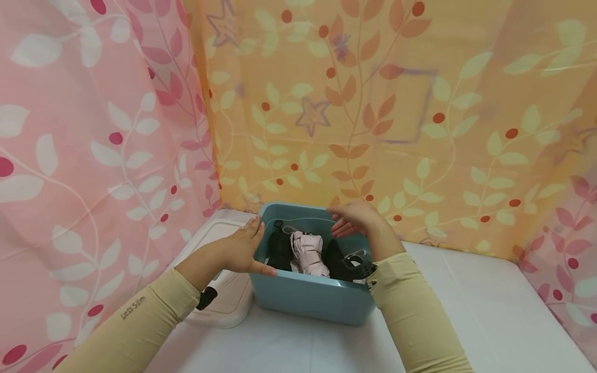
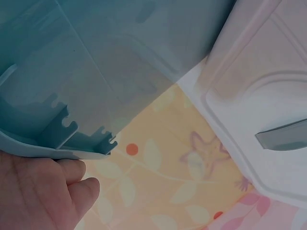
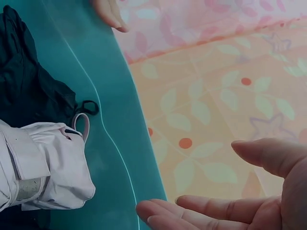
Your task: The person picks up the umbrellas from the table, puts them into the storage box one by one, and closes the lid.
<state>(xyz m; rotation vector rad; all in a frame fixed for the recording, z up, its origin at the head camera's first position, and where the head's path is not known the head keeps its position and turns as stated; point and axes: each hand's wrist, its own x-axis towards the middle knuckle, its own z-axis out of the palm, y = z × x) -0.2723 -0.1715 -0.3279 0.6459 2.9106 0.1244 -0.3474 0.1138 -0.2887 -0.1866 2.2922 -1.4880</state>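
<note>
A blue plastic storage bin (image 1: pixel 312 298) stands on the white surface. Inside lie a pale pink folded umbrella (image 1: pixel 309 254) with a wrist loop, a black folded bundle (image 1: pixel 280 249) to its left and another black item (image 1: pixel 338 259) to its right. My left hand (image 1: pixel 240 248) rests against the bin's left side, fingers extended and thumb along the front rim. At the back right rim is my right hand (image 1: pixel 356 220), its fingers straight and thumb apart. In the right wrist view the right fingertips (image 3: pixel 148 209) are right at the rim, holding nothing.
A white lid (image 1: pixel 228 300) lies flat left of the bin, partly under the left forearm; a grey latch (image 2: pixel 283 136) shows on it. Patterned cloth curtains, yellow (image 1: pixel 280 155) behind and pink (image 1: pixel 93 207) at left, enclose the white surface (image 1: pixel 443 290).
</note>
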